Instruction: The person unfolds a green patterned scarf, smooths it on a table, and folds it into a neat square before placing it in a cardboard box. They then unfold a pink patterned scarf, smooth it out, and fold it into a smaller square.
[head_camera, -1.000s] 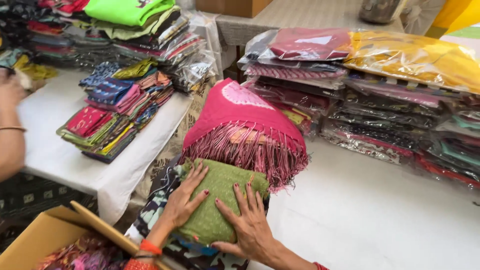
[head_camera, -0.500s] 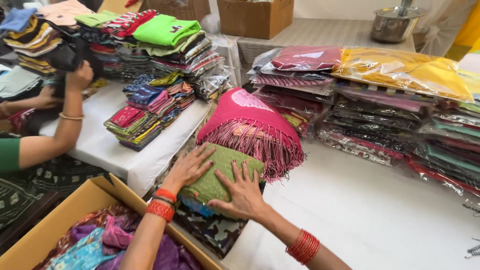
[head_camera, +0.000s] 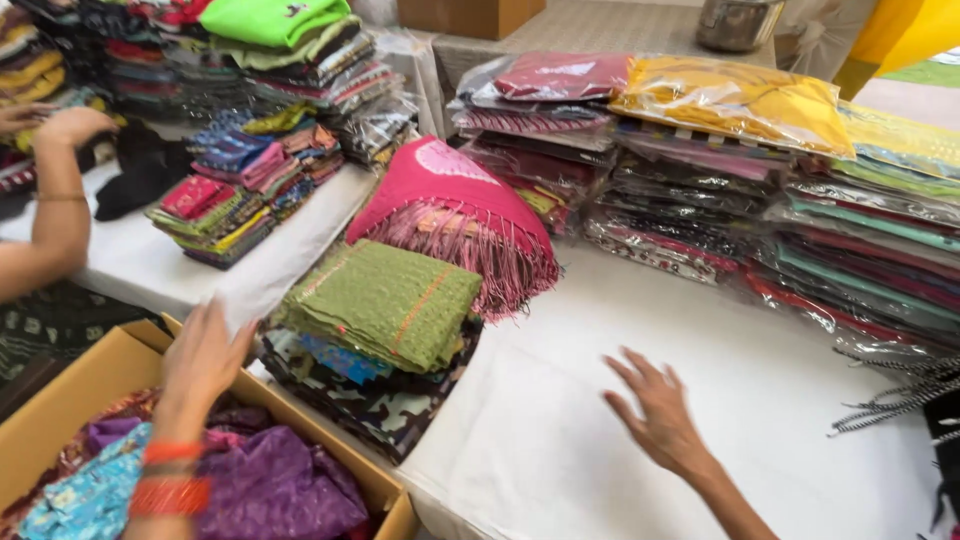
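Both hands are free, with the fingers spread and nothing in their grip. The left hand (head_camera: 205, 355) hovers over the edge of the cardboard box (head_camera: 60, 400), just beside the green cloth (head_camera: 385, 300). This cloth lies folded flat on top of a small pile at the corner of the desk (head_camera: 700, 400), probably so the pile stays even. The right hand (head_camera: 660, 410) hovers over the white cover. Behind, clear plastic packs (head_camera: 730, 100), yellow and red, lie in flat rows.
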